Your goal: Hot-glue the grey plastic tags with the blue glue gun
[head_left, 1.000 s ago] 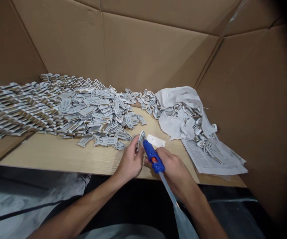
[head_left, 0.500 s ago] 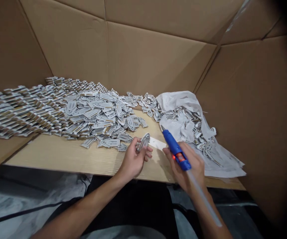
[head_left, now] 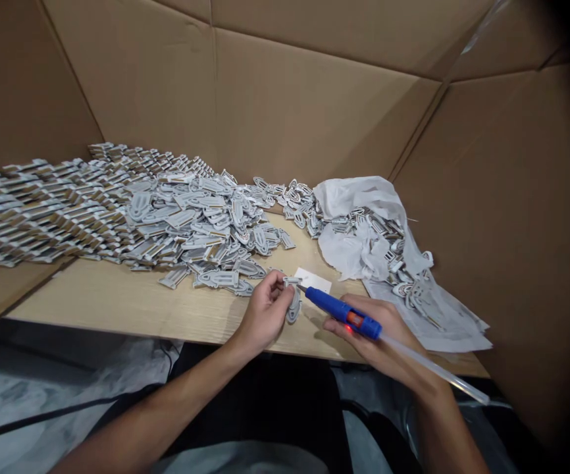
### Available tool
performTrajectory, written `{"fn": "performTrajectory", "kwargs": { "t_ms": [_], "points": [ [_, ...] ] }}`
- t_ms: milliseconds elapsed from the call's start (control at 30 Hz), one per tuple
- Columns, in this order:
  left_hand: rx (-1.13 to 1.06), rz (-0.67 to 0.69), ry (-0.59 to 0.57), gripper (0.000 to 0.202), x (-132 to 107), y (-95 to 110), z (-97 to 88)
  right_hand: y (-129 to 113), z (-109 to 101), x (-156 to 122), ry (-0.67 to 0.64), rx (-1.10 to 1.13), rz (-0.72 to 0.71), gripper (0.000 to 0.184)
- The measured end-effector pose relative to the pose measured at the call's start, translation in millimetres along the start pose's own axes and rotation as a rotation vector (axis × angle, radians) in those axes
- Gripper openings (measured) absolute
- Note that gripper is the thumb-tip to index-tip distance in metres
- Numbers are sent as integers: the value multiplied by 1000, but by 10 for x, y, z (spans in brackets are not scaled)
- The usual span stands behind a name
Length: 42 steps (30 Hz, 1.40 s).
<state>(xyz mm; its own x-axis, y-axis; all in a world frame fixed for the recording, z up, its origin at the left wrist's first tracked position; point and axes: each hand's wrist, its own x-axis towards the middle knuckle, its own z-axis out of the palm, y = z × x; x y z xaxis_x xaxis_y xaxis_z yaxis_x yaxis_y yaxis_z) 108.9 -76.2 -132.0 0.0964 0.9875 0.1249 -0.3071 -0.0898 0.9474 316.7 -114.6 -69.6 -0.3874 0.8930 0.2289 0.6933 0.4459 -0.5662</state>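
Observation:
Between thumb and fingers, my left hand (head_left: 266, 308) pinches a small grey-white moulded piece (head_left: 293, 304) with a pointed, slotted outline. My right hand (head_left: 374, 329) grips a blue hot glue gun (head_left: 337, 308), its red light lit and a clear glue stick (head_left: 438, 372) trailing from its back end. The gun's tip is at the upper end of the held piece; whether it touches cannot be made out. Behind them a white card (head_left: 313, 280) lies on the wooden table (head_left: 181, 315).
A loose heap of similar grey pieces (head_left: 201, 217) lies left of centre, beside neatly layered rows (head_left: 43, 210). On the right, more pieces lie in crumpled white wrapping (head_left: 359, 191). Cardboard walls (head_left: 314, 99) enclose the back and sides.
The piece in my left hand has turned so its point faces down. My right hand has swung the glue gun's tip left and down to the piece.

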Motion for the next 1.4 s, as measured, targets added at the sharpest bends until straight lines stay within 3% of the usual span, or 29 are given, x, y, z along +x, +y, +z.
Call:
{"fn": "performTrajectory", "kwargs": {
  "t_ms": [467, 833, 1400],
  "points": [
    [190, 52, 8, 20, 2, -19, -34, 26, 68, 24, -22, -12, 58, 29],
    [132, 31, 10, 21, -2, -14, -23, 46, 96, 47, -26, 25, 77, 40],
    [106, 17, 31, 25, -1, 13, -12, 33, 107, 48, -30, 21, 68, 39]
  ]
}}
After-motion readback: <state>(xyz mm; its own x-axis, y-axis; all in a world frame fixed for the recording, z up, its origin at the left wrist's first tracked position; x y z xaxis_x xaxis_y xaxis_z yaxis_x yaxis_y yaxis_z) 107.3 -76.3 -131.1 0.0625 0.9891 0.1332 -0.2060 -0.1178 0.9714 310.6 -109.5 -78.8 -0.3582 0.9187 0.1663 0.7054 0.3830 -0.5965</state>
